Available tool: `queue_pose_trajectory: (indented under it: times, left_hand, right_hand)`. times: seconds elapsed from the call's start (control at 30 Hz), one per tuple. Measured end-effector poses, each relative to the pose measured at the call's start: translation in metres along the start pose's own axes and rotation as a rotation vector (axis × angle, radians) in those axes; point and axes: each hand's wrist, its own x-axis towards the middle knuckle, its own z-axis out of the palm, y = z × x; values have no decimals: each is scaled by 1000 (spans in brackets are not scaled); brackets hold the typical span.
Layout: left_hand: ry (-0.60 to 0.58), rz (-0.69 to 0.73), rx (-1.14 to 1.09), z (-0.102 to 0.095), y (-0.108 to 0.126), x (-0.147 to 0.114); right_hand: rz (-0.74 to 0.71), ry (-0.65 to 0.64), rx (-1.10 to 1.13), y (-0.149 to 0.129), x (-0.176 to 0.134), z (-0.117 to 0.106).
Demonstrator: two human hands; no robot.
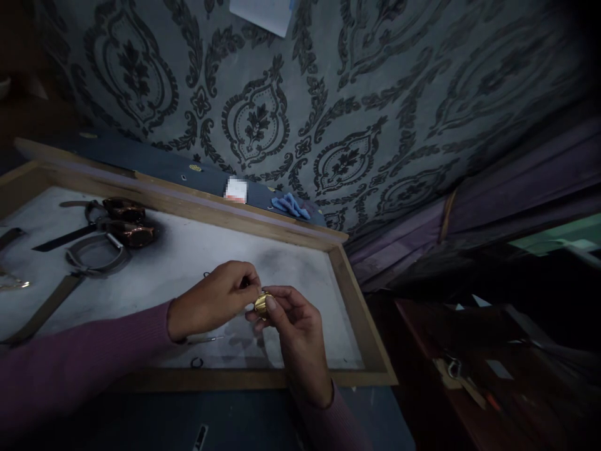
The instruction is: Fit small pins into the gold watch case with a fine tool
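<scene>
My right hand (pixel 303 335) holds a small gold watch case (pixel 261 305) between thumb and fingers, over the white floor of a wooden-rimmed tray (pixel 220 379). My left hand (pixel 216 295) is closed in a pinch at the case's upper left edge. Anything tiny between its fingertips is hidden. Below my left wrist lies a thin metal tool (pixel 209 339), partly covered by the sleeve. A small black ring (pixel 196 362) rests near the tray's front rim.
Dark watches with copper-coloured cases (pixel 134 233) and a grey strap (pixel 96 258) lie at the tray's left. Behind the far rim are a white packet (pixel 235 190) and a crumpled blue cloth (pixel 291 205). A reddish table (pixel 451 332) with tools stands right.
</scene>
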Motion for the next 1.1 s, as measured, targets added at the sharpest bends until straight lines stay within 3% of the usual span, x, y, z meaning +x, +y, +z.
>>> queue_pose_trajectory:
  times: [0.7, 0.93, 1.1]
  left_hand:
    - [36, -18, 9, 7, 2, -2]
    - [104, 56, 105, 11, 0, -3]
    - [210, 191, 156, 18, -8, -2]
  right_hand:
    - [-25, 1, 6, 2, 1, -1]
    - [-35, -12, -19, 0, 1, -1]
    - [-55, -20, -33, 2, 1, -3]
